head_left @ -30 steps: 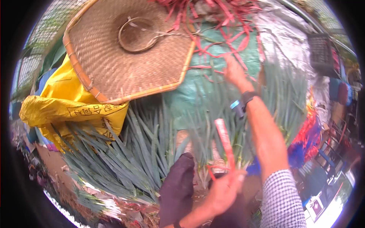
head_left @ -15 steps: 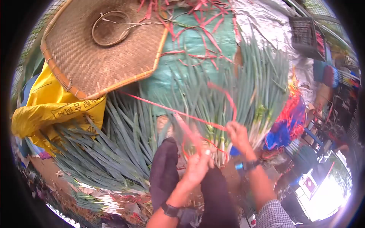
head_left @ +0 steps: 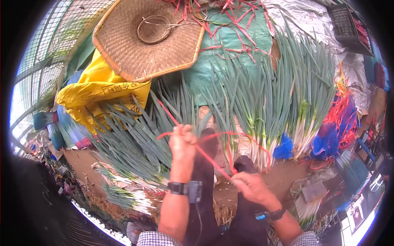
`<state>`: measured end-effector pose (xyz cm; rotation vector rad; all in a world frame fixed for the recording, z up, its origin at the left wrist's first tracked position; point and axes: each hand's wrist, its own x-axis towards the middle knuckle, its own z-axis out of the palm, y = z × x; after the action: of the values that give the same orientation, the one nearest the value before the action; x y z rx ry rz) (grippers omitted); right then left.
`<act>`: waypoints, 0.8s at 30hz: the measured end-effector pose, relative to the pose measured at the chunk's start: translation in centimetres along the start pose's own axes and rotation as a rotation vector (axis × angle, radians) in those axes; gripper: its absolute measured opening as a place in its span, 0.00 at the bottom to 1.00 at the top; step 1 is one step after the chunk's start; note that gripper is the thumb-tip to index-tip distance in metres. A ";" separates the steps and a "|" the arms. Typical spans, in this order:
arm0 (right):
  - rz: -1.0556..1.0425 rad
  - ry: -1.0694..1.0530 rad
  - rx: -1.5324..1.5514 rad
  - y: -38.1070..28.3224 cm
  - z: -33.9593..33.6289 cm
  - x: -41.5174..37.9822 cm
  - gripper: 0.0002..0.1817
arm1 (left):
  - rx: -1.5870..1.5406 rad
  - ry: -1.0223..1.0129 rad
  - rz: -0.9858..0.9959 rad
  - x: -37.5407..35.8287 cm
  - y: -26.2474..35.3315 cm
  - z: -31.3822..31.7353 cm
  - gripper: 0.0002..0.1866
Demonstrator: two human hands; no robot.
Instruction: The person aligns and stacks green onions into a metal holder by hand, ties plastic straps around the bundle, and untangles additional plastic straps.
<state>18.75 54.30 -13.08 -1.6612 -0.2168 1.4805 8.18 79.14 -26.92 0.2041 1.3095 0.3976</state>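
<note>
My left hand [head_left: 182, 143] is closed around a red plastic strip [head_left: 210, 160], raised over my left thigh. Lower and to the right, my right hand [head_left: 251, 186] pinches the same strip, which runs taut between the two. Loose lengths of it loop to the right, in front of the white stalk ends, and stick up past my left fist. Just beyond my hands, green onions [head_left: 262, 94] lie in a wide row, leaves pointing away. Another pile of green onions [head_left: 135, 143] lies left of my legs.
A woven hat [head_left: 119, 49] and a yellow sack [head_left: 106, 96] rest at the far left. Several red strips lie on a green sheet [head_left: 230, 37]. Blue and red netting [head_left: 344, 123] is at the right, below a dark crate [head_left: 349, 28]. A mesh fence [head_left: 45, 61] stands at left.
My hands have moved apart: the left one has gone up and left, the right one down towards me. The strip is now stretched between them. The head view has shifted left.
</note>
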 end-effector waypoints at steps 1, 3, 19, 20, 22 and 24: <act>-0.091 -0.052 -0.011 -0.9 0.9 -0.4 0.08 | 0.106 0.036 0.078 -1.7 1.4 1.3 0.16; -0.207 -0.156 -0.022 -1.2 1.7 -1.6 0.08 | 0.307 -0.039 0.200 -6.0 3.4 4.2 0.16; 0.510 0.368 -0.406 19.3 -6.9 -31.5 0.07 | 0.695 -0.414 -0.478 -25.9 -21.1 4.1 0.18; 0.537 0.365 -0.363 20.9 -6.0 -32.3 0.08 | 0.599 -0.388 -0.455 -24.4 -19.6 3.6 0.18; 0.581 0.366 -0.280 23.5 -4.5 -33.3 0.08 | 0.540 -0.247 -0.405 -21.8 -15.4 3.9 0.19; 0.585 0.342 -0.233 24.3 -4.6 -33.5 0.09 | 0.550 -0.260 -0.209 -20.0 -11.2 3.1 0.17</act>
<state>3.66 16.13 -6.08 -2.2638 0.3251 1.5870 9.00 61.24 -12.30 0.5552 1.1445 -0.1720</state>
